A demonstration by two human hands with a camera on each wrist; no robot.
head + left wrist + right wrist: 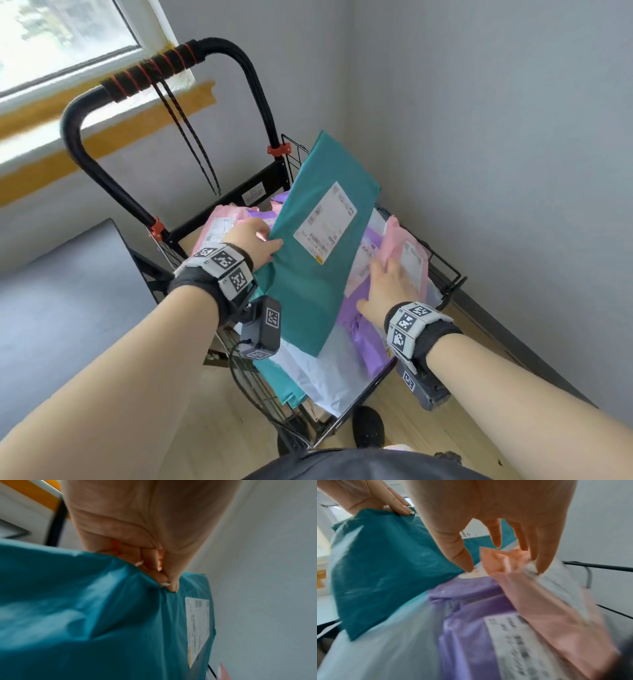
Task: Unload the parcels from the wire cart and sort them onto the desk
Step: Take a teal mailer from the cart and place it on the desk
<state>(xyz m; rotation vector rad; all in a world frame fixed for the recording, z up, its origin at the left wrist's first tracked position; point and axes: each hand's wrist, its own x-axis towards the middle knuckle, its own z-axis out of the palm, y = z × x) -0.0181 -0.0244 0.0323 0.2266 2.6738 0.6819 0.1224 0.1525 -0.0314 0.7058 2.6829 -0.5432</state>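
My left hand (251, 240) pinches the left edge of the teal parcel (308, 274), thumb on top and fingers curled under it, holding it tilted across the middle of the frame above the wire cart (442, 270). In the left wrist view the teal plastic (102, 622) puckers where my fingertips (165, 584) nip it. Its white shipping label (325, 223) carries barcodes and small print, too blurred to read.

My right hand (387, 287), lower right of centre, is spread with fingers loosely bent, fingertips (542, 566) touching the top of a pink parcel (407, 257) against the cart's right side; it grips nothing yet. Beneath lies a purple parcel (471, 615) with a label (513, 642) of smeared, illegible print, and a pale translucent bag (329, 370) at the cart's near end. More pink parcels (219, 226) sit at centre left, under the black handle (150, 75).
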